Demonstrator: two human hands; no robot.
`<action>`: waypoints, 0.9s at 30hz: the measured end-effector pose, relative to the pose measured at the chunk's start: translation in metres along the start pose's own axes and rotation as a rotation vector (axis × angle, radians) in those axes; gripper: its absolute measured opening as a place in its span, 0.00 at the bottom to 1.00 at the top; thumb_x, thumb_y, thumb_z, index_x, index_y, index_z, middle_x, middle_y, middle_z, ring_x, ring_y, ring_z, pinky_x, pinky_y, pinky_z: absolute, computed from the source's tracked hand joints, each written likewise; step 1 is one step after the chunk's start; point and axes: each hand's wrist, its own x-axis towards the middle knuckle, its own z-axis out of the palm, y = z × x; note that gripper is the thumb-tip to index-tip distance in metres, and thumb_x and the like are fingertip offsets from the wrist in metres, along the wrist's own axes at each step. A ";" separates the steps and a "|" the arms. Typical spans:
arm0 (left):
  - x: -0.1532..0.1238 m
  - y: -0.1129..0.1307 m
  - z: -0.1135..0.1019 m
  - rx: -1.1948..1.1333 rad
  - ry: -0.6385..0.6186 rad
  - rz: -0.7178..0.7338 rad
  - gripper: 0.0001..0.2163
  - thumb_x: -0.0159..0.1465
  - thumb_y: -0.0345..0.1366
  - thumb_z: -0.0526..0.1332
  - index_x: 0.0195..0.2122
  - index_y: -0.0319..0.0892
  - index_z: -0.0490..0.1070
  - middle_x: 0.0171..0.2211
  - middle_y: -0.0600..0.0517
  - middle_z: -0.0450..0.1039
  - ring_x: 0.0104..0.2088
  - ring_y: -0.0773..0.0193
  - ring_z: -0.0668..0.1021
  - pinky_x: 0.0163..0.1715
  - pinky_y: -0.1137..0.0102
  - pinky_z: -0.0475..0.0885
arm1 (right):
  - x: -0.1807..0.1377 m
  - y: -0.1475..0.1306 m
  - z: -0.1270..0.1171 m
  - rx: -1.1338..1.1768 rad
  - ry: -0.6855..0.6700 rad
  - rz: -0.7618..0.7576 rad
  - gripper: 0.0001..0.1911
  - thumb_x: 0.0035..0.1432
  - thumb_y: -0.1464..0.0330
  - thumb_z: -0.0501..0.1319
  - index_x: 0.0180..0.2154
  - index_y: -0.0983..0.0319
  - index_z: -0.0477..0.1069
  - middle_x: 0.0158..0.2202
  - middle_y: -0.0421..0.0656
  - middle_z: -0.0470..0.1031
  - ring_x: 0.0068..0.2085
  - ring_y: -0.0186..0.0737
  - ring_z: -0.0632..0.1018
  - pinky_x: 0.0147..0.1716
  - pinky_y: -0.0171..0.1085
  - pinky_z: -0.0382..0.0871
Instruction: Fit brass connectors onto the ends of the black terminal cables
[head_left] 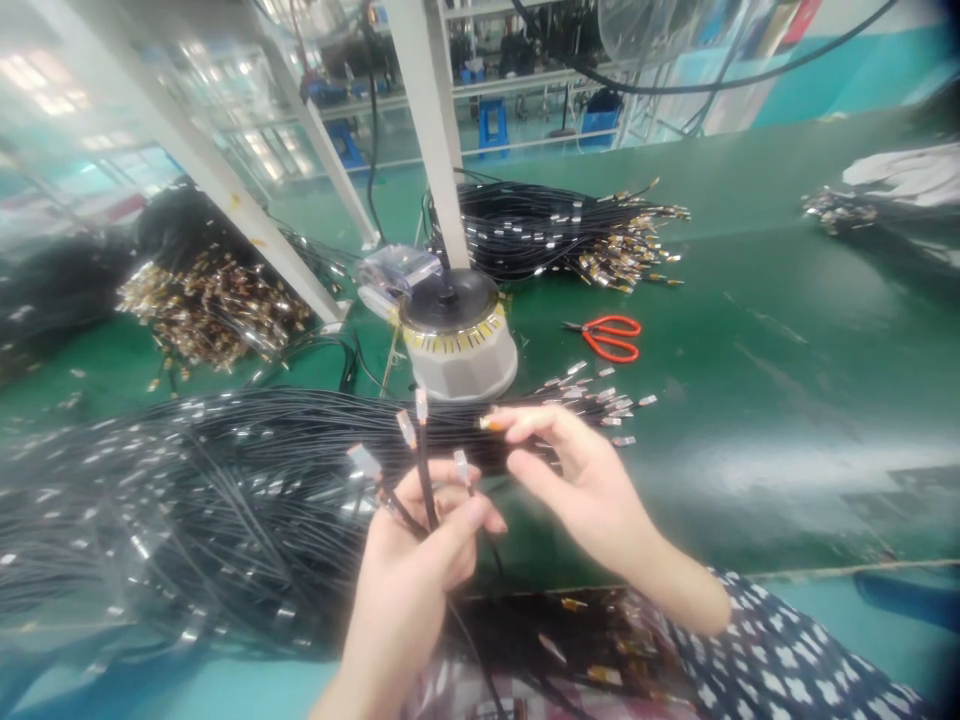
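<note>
My left hand is closed around several thin black cables, their flat silvery connectors pointing up. One connector stands apart by the thumb and index finger. To its right, my right hand has thumb and fingers apart. At its index fingertip is a small amber piece that looks like tape. Behind both hands lies a long bundle of black cables, with silvery connector ends at the right. Just beyond stands a round white tape dispenser with short yellow strips along its rim.
Orange-handled snips lie on the green table. More cable bundles rest at the back and left. White metal posts rise from the table. Further cable ends are below, near my lap. A white cloth-like thing is far right.
</note>
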 end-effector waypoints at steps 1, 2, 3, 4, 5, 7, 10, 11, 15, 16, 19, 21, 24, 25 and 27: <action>0.000 0.000 0.001 0.007 0.009 -0.006 0.13 0.55 0.34 0.70 0.38 0.39 0.70 0.20 0.50 0.76 0.13 0.80 0.57 0.14 0.80 0.49 | 0.001 -0.001 -0.001 0.099 0.041 0.046 0.04 0.59 0.70 0.64 0.36 0.58 0.70 0.44 0.42 0.76 0.51 0.40 0.75 0.55 0.44 0.65; -0.001 -0.001 0.002 0.012 0.016 -0.010 0.14 0.54 0.34 0.71 0.38 0.39 0.70 0.20 0.50 0.76 0.13 0.79 0.58 0.14 0.80 0.49 | 0.002 -0.001 -0.002 0.199 0.064 0.098 0.07 0.57 0.70 0.66 0.35 0.58 0.68 0.41 0.40 0.77 0.47 0.39 0.76 0.51 0.42 0.67; -0.002 -0.001 0.002 0.015 0.026 -0.010 0.15 0.53 0.34 0.71 0.39 0.39 0.70 0.19 0.51 0.75 0.13 0.78 0.59 0.14 0.80 0.50 | 0.003 -0.001 -0.003 0.291 0.070 0.155 0.09 0.54 0.70 0.68 0.33 0.59 0.67 0.38 0.39 0.77 0.44 0.37 0.77 0.48 0.39 0.68; -0.002 -0.002 0.003 0.016 0.036 -0.003 0.16 0.53 0.34 0.71 0.40 0.40 0.70 0.19 0.51 0.75 0.13 0.77 0.61 0.14 0.80 0.51 | 0.003 -0.002 -0.003 0.369 0.065 0.209 0.11 0.52 0.71 0.69 0.32 0.59 0.67 0.35 0.38 0.77 0.41 0.35 0.77 0.44 0.37 0.69; -0.003 -0.003 0.003 0.018 0.042 0.009 0.16 0.53 0.33 0.71 0.41 0.40 0.70 0.19 0.52 0.75 0.14 0.77 0.62 0.14 0.80 0.52 | 0.004 -0.002 -0.002 0.434 0.056 0.256 0.13 0.50 0.72 0.71 0.31 0.60 0.66 0.33 0.37 0.77 0.37 0.33 0.77 0.41 0.35 0.69; -0.004 -0.005 0.003 0.029 0.050 0.036 0.18 0.53 0.33 0.71 0.43 0.41 0.71 0.19 0.53 0.74 0.16 0.74 0.67 0.15 0.80 0.54 | 0.003 -0.002 0.000 0.508 0.035 0.312 0.15 0.47 0.73 0.72 0.30 0.60 0.65 0.30 0.35 0.76 0.33 0.31 0.75 0.37 0.32 0.69; -0.005 -0.007 0.002 0.073 0.052 0.065 0.17 0.54 0.33 0.71 0.44 0.42 0.71 0.20 0.54 0.74 0.20 0.69 0.73 0.15 0.80 0.57 | 0.002 -0.001 0.006 0.490 0.034 0.329 0.17 0.47 0.72 0.72 0.29 0.60 0.63 0.28 0.36 0.75 0.31 0.31 0.74 0.32 0.32 0.68; -0.006 -0.008 0.002 0.089 0.054 0.074 0.17 0.54 0.33 0.71 0.44 0.42 0.71 0.20 0.53 0.75 0.20 0.68 0.73 0.16 0.79 0.58 | 0.001 -0.001 0.008 0.467 0.039 0.326 0.17 0.47 0.72 0.72 0.29 0.60 0.62 0.28 0.36 0.75 0.31 0.32 0.75 0.31 0.32 0.68; -0.007 -0.007 0.003 0.116 0.071 0.112 0.17 0.53 0.31 0.71 0.43 0.42 0.72 0.21 0.53 0.76 0.23 0.65 0.77 0.15 0.79 0.59 | -0.002 0.000 0.012 0.397 0.059 0.308 0.18 0.46 0.70 0.73 0.28 0.60 0.62 0.29 0.37 0.75 0.33 0.35 0.76 0.30 0.33 0.69; -0.008 -0.007 0.003 0.116 0.076 0.119 0.17 0.52 0.31 0.71 0.42 0.42 0.72 0.21 0.54 0.76 0.24 0.64 0.78 0.15 0.79 0.59 | -0.003 0.000 0.013 0.386 0.062 0.302 0.18 0.46 0.70 0.73 0.28 0.60 0.62 0.29 0.37 0.74 0.33 0.35 0.76 0.30 0.33 0.69; -0.008 -0.007 0.005 0.120 0.083 0.126 0.16 0.52 0.30 0.71 0.41 0.42 0.72 0.21 0.54 0.76 0.24 0.63 0.79 0.15 0.79 0.60 | -0.004 0.001 0.013 0.350 0.076 0.280 0.17 0.47 0.69 0.73 0.28 0.60 0.63 0.28 0.37 0.74 0.33 0.36 0.76 0.31 0.34 0.70; -0.008 -0.008 0.005 0.122 0.081 0.131 0.16 0.52 0.30 0.71 0.42 0.42 0.72 0.21 0.54 0.76 0.24 0.63 0.79 0.16 0.78 0.61 | -0.004 0.001 0.014 0.324 0.092 0.272 0.17 0.47 0.69 0.72 0.27 0.60 0.63 0.28 0.38 0.74 0.33 0.36 0.75 0.31 0.35 0.70; -0.008 -0.008 0.004 0.120 0.073 0.147 0.16 0.53 0.30 0.71 0.42 0.43 0.72 0.22 0.54 0.77 0.25 0.64 0.79 0.16 0.78 0.61 | -0.005 0.000 0.015 0.300 0.119 0.270 0.17 0.47 0.69 0.72 0.26 0.60 0.63 0.28 0.38 0.74 0.32 0.36 0.75 0.31 0.36 0.70; -0.007 -0.009 0.004 0.121 0.071 0.151 0.16 0.53 0.30 0.71 0.42 0.43 0.72 0.22 0.54 0.77 0.25 0.64 0.79 0.16 0.78 0.60 | -0.005 0.000 0.016 0.299 0.125 0.269 0.17 0.47 0.69 0.72 0.26 0.60 0.62 0.28 0.38 0.74 0.32 0.36 0.75 0.31 0.36 0.70; -0.007 -0.009 0.004 0.122 0.072 0.158 0.16 0.54 0.29 0.71 0.42 0.43 0.72 0.22 0.54 0.77 0.25 0.64 0.79 0.15 0.79 0.60 | -0.005 0.000 0.016 0.304 0.130 0.267 0.17 0.47 0.70 0.72 0.26 0.60 0.62 0.27 0.38 0.74 0.32 0.36 0.74 0.32 0.36 0.69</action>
